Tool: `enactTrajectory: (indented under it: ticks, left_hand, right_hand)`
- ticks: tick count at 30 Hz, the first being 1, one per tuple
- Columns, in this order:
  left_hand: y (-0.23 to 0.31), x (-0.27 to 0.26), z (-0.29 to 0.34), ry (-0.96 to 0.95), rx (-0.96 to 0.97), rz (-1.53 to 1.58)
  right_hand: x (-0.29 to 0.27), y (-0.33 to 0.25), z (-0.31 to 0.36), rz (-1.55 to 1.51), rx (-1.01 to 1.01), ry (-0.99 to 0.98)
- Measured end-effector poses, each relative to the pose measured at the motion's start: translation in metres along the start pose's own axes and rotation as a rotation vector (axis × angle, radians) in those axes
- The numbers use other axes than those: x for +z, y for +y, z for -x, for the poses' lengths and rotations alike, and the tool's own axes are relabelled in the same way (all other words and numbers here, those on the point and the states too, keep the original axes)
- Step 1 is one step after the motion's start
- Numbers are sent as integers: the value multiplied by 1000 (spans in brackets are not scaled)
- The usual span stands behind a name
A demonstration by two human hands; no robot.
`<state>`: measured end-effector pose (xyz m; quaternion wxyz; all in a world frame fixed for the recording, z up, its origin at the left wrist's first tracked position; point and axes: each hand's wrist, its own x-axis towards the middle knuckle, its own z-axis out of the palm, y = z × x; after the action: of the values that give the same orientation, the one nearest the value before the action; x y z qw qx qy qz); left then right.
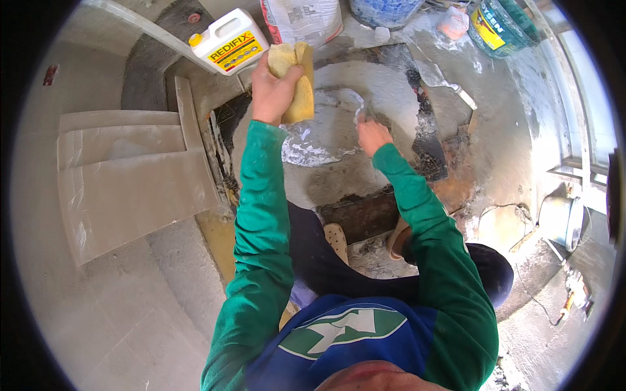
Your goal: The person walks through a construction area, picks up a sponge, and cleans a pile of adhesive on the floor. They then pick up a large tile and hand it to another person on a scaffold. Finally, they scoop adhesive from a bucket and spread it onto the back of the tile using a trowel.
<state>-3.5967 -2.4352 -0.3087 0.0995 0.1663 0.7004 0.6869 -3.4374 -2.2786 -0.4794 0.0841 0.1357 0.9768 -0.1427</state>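
My left hand [271, 93] is closed around a yellow sponge [298, 98], a thick piece with a rough, torn-looking top, held up over the left side of the work surface. My right hand [373, 135] is closed low over a grey patch of wet mix [326, 117] spread on a dark-edged board [427, 140]. At its fingertips a whitish, curved smear or edge shows, but what the fingers grip is too small to make out. White paste [303, 151] streaks the mix between my two hands.
A white jug with a yellow cap [229, 42], a bag [302, 21], a blue bucket [385, 12] and a green bucket [503, 29] stand beyond the board. A trowel [447, 83] lies right. Tan panels [130, 176] lie left; a corded power tool [575, 290] lies far right.
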Motion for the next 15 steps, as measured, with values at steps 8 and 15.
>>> enactTrajectory:
  ticks: [8, 15]
  left_hand:
    - [-13, 27, -2, -37, 55, 116]
    - [-23, 54, -4, -85, 43, 187]
  right_hand:
    - [6, -6, 3, 103, -126, -91]
    - [-49, 59, 24, 125, -36, -181]
